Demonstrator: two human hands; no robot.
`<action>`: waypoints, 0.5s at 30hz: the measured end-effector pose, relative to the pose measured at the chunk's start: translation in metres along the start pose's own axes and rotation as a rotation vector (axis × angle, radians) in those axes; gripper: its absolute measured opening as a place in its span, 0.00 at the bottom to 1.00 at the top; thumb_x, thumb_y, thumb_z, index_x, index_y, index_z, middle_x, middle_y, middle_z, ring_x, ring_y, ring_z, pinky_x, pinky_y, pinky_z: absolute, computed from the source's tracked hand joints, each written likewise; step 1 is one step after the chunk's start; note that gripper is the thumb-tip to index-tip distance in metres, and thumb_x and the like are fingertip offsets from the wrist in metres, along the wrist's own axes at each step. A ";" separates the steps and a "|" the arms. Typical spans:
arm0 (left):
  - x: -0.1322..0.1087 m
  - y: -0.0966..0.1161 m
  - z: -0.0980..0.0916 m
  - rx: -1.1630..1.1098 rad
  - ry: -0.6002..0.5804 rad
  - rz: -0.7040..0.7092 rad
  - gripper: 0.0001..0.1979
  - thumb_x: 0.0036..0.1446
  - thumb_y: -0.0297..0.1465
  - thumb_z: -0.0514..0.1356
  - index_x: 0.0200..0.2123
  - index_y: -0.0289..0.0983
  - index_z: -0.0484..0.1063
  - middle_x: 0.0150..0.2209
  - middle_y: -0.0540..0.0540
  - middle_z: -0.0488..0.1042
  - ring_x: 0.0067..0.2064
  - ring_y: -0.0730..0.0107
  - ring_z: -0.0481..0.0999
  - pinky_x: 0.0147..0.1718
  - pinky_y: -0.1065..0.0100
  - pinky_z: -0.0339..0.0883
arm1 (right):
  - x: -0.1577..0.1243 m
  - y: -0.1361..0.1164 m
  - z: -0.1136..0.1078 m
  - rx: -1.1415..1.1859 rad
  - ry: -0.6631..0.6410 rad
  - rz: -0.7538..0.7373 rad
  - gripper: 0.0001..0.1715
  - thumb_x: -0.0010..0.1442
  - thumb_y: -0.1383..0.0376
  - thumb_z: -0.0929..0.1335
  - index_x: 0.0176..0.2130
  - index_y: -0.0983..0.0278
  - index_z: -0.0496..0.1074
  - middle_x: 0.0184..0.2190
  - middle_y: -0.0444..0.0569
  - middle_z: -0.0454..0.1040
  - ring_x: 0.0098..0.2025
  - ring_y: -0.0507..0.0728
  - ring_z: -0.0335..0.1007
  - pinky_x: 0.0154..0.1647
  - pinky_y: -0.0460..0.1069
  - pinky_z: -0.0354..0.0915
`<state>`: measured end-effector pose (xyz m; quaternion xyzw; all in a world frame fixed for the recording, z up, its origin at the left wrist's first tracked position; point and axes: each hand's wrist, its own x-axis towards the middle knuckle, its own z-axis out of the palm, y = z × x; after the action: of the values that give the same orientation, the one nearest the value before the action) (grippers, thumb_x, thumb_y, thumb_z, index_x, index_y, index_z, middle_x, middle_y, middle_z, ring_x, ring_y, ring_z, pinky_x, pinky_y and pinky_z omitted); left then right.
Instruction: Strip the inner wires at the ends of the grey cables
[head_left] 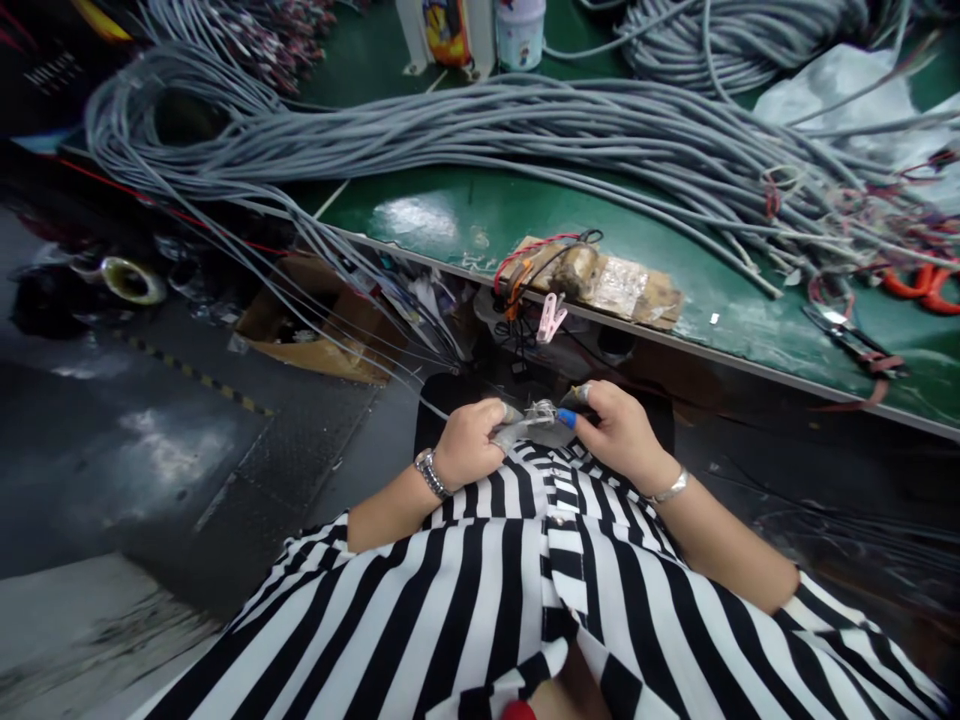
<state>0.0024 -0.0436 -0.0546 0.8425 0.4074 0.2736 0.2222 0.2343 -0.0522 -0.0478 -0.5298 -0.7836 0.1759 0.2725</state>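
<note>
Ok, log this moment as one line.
left hand: holding grey cable | right hand: at pale strands | cable bundle: lying on green bench | pink clip: at bench edge

Glossy green tabletop (pixel 765 338) with grey cables (pixel 420 128) and pliers (pixel 853 338)

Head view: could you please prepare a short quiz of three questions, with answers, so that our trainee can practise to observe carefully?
1. Multiple choice. On which wrist is the watch? A) right B) left C) both
2. True or false. The left hand and the right hand are in front of the green bench, not resting on it.
3. Complete the sentence. The long cable bundle on the bench is ____ in colour.

Key: 1. B; 2. True; 3. grey.
</note>
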 end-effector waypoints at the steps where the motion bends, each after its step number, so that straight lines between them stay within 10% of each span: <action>1: 0.000 -0.001 0.000 -0.001 0.000 -0.006 0.07 0.55 0.28 0.56 0.24 0.36 0.66 0.22 0.50 0.64 0.25 0.75 0.63 0.25 0.71 0.58 | -0.001 0.000 -0.001 -0.008 -0.003 0.003 0.11 0.57 0.62 0.65 0.25 0.61 0.61 0.24 0.46 0.64 0.29 0.55 0.60 0.30 0.49 0.57; 15: 0.000 0.003 0.001 -0.035 -0.039 -0.012 0.05 0.54 0.26 0.56 0.26 0.36 0.67 0.23 0.50 0.66 0.25 0.75 0.66 0.26 0.72 0.59 | 0.000 -0.001 -0.002 -0.059 -0.018 0.014 0.07 0.57 0.63 0.65 0.28 0.62 0.64 0.26 0.48 0.66 0.31 0.56 0.62 0.32 0.49 0.58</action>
<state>0.0043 -0.0451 -0.0533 0.8411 0.4032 0.2630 0.2464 0.2349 -0.0524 -0.0458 -0.5418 -0.7870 0.1594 0.2485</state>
